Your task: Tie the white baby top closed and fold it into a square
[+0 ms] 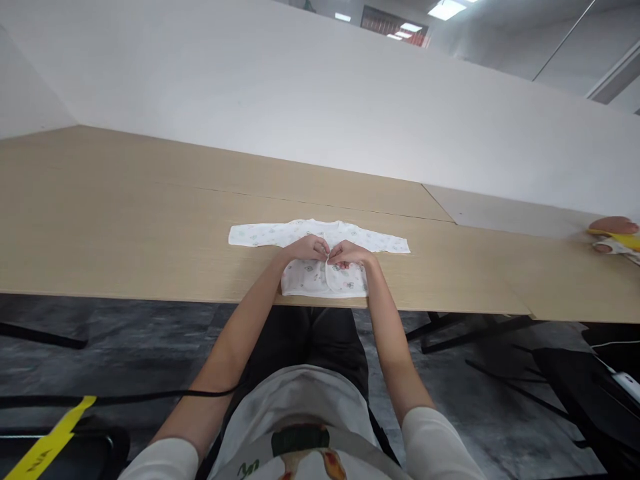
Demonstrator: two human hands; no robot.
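We note a small white printed baby shirt (320, 257) lying flat on the wooden worktop (125, 227), near its front edge, sleeves spread out to both sides. Our left hand (309, 247) and right hand (349, 253) rest on the chest of the shirt, almost touching each other. The fingers of both hands are pinched together on the front opening of the shirt at its middle. At the far right edge, another person's hand (614, 225) lies on the worktop beside something yellow (620, 239).

Bright, even light from ceiling panels (447, 9) (top right); soft shadows, sharp centre, wide-angle bending at edges.
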